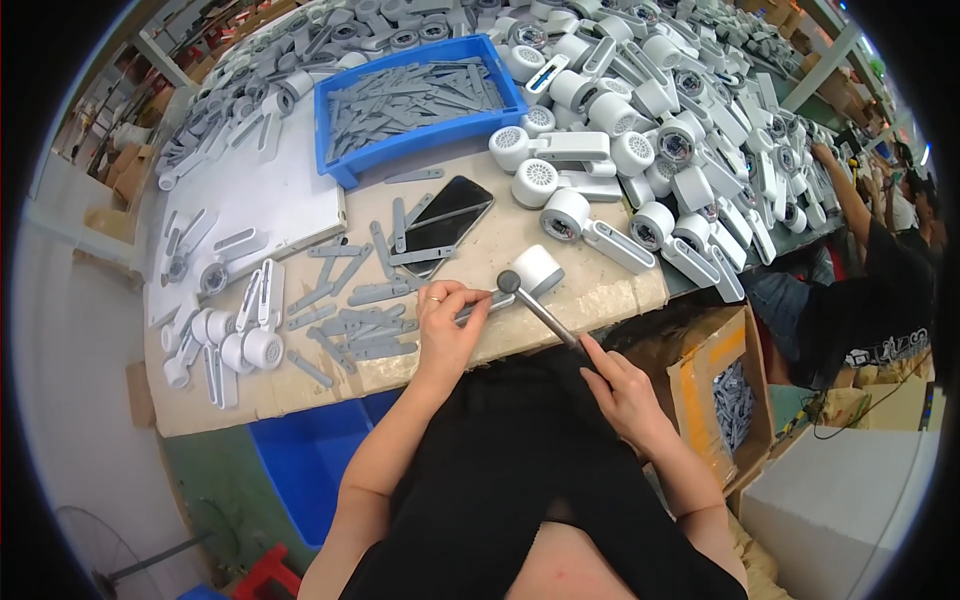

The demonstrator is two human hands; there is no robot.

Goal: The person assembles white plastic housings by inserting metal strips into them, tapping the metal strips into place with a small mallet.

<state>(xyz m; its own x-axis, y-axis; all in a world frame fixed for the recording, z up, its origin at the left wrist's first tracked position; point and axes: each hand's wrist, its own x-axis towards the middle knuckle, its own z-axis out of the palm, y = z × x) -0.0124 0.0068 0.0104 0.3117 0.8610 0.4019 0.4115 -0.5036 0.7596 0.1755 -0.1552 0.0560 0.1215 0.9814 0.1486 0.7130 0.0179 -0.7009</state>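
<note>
My right hand [622,385] is closed round the handle of a hammer [548,318]. Its round dark head lies over the handle of a white handheld device with a drum-shaped head [535,268]; whether they touch I cannot tell. My left hand [452,325] pinches that device's handle end near the table's front edge, fingertips just left of the hammer head. Flat grey plastic strips [375,325] are strewn left of my left hand. Beyond them lies a black phone [450,220] with a few strips across it.
A blue bin [335,165] full of grey strips stands at the back. White devices [610,150] are heaped at the back right, greyer ones at the back left. More white devices [262,347] lie at left. Below right is an open cardboard box [700,400]; another person [880,270] sits beyond.
</note>
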